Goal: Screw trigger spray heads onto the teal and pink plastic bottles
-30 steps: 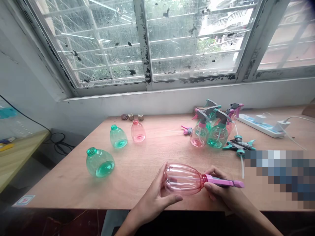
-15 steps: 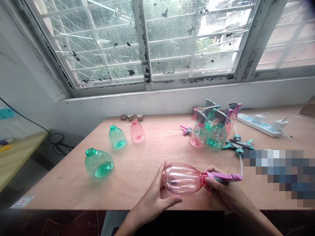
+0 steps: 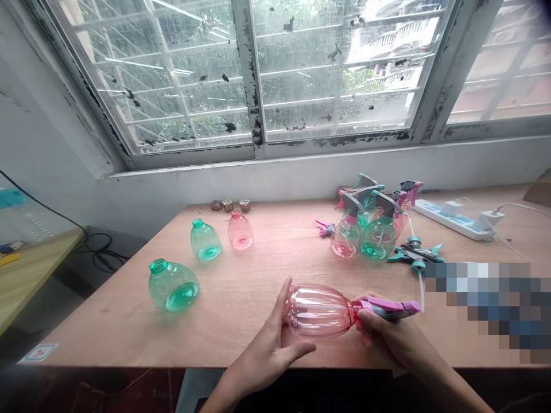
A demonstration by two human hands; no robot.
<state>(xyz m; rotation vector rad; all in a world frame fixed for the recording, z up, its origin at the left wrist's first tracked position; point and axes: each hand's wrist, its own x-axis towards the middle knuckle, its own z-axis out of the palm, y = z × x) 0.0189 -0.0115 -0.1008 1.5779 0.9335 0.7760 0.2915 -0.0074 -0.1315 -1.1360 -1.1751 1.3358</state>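
While our left hand [image 3: 275, 347] cups the base of a clear pink bottle [image 3: 321, 312], fingers on the far side and thumb on the near one, our right hand [image 3: 398, 330] grips the pink-and-grey spray head [image 3: 394, 308] at its neck. The bottle lies on its side between our hands, its long axis running crosswise from left palm to right fingers, neck pointing right; the right hand is nearer the joint of bottle and head. Our right fingertips are mostly hidden behind that joint, so we cannot tell how tightly the two fit, nor whether the bottle touches the table [image 3: 241, 298]. Beyond our left hand stand two green bottles [image 3: 174, 288] and a small pink one [image 3: 241, 232], all topless. Beyond our right hand, spray bottles [image 3: 379, 238] overlap too much to count, beside loose teal spray heads [image 3: 416, 253]; a pixelated patch blots out what lies farther right.
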